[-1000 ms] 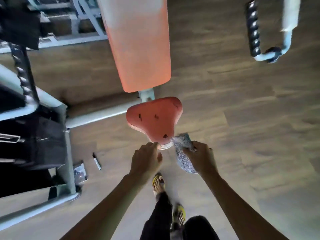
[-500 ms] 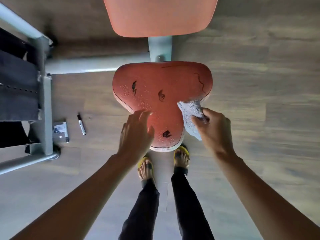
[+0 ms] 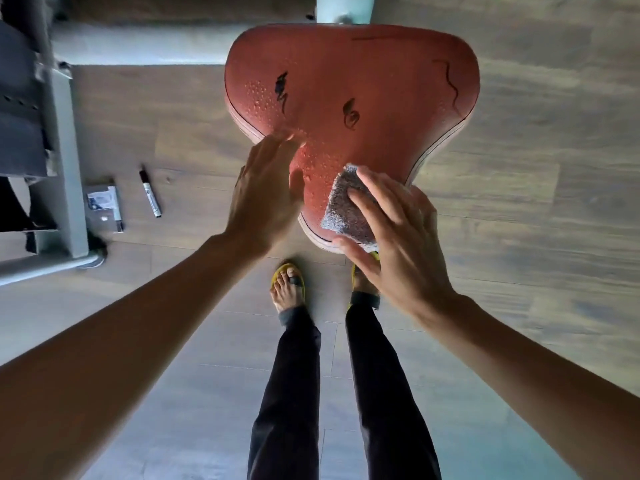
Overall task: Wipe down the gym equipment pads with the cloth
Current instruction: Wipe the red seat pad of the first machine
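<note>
The red seat pad (image 3: 363,81) fills the upper middle of the head view. Water droplets dot it, and black marker scribbles sit on its left, middle and right. A grey cloth (image 3: 343,206) lies on the pad's narrow near end. My right hand (image 3: 398,237) presses the cloth down with straight, spread fingers. My left hand (image 3: 263,195) rests flat on the pad's near left edge, fingers straight, just left of the cloth.
A pale metal post (image 3: 343,8) rises behind the pad. A grey machine frame (image 3: 59,161) stands at the left. On the wooden floor beside it lie a black marker (image 3: 150,195) and a small packet (image 3: 104,202). My sandalled feet (image 3: 287,285) stand under the pad's near end.
The view has come closer to the seat pad. My right hand went from pinching the cloth at the pad's right edge to pressing it flat on the near end. My left hand stayed at the left edge.
</note>
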The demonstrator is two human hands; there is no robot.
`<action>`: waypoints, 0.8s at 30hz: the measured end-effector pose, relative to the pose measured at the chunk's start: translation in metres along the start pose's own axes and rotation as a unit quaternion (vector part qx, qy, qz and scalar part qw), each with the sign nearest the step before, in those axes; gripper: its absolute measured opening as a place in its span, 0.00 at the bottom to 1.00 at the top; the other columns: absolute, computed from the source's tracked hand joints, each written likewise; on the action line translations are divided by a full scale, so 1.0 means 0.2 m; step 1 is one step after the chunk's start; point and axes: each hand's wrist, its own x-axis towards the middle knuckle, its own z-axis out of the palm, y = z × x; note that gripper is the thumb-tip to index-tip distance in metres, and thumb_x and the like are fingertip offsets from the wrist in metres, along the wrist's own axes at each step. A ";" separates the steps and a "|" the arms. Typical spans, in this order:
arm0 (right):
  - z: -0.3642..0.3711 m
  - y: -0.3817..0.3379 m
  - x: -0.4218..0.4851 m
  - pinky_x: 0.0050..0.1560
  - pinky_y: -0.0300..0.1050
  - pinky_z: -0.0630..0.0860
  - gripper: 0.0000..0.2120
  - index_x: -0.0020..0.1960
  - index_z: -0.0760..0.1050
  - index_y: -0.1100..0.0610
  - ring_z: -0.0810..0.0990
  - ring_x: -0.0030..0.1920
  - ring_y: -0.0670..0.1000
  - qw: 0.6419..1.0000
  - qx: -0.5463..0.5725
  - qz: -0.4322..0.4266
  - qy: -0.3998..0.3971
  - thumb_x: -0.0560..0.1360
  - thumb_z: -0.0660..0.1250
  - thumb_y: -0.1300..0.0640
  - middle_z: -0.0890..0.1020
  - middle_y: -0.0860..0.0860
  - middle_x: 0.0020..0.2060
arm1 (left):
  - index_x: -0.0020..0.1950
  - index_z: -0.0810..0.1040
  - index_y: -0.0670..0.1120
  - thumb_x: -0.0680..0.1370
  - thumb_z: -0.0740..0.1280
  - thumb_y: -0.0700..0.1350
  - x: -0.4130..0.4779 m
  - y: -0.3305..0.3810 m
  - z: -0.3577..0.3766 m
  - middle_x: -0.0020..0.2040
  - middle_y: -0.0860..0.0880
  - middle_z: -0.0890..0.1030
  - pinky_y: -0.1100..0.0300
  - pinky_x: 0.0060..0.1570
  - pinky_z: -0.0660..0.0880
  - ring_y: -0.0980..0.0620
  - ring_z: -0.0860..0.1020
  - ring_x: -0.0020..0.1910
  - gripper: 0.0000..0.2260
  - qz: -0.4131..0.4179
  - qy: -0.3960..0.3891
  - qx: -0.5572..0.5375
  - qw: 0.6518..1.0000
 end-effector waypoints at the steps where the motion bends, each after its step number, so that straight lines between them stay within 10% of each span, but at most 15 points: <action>1: 0.01 0.01 0.01 0.74 0.58 0.62 0.26 0.73 0.71 0.57 0.66 0.76 0.53 1.000 0.004 -0.018 -0.009 0.82 0.61 0.42 0.67 0.52 0.76 | 0.72 0.71 0.40 0.79 0.64 0.37 0.01 -0.02 0.00 0.72 0.41 0.71 0.58 0.69 0.62 0.42 0.68 0.72 0.20 0.007 -0.001 0.002 1.000; 13: 0.12 -0.01 0.00 0.77 0.55 0.59 0.24 0.78 0.63 0.55 0.59 0.79 0.55 0.996 0.042 0.079 0.027 0.85 0.52 0.47 0.64 0.53 0.78 | 0.81 0.54 0.49 0.83 0.54 0.60 0.08 -0.14 0.03 0.82 0.46 0.49 0.44 0.78 0.49 0.47 0.46 0.80 0.28 0.048 -0.100 0.031 0.993; 19: 0.13 0.03 0.17 0.75 0.58 0.63 0.22 0.76 0.67 0.54 0.65 0.77 0.55 1.000 0.001 0.005 0.023 0.85 0.54 0.48 0.68 0.52 0.76 | 0.80 0.56 0.46 0.82 0.51 0.62 0.12 -0.18 0.06 0.81 0.43 0.52 0.42 0.77 0.51 0.42 0.48 0.80 0.31 0.101 -0.077 0.066 0.990; 24: 0.11 0.02 0.07 0.78 0.55 0.58 0.23 0.78 0.64 0.56 0.57 0.79 0.56 0.992 0.054 0.113 0.031 0.86 0.53 0.47 0.63 0.53 0.78 | 0.80 0.58 0.46 0.82 0.54 0.61 0.12 -0.18 0.06 0.81 0.43 0.54 0.43 0.77 0.52 0.43 0.49 0.80 0.30 0.093 -0.068 0.050 0.992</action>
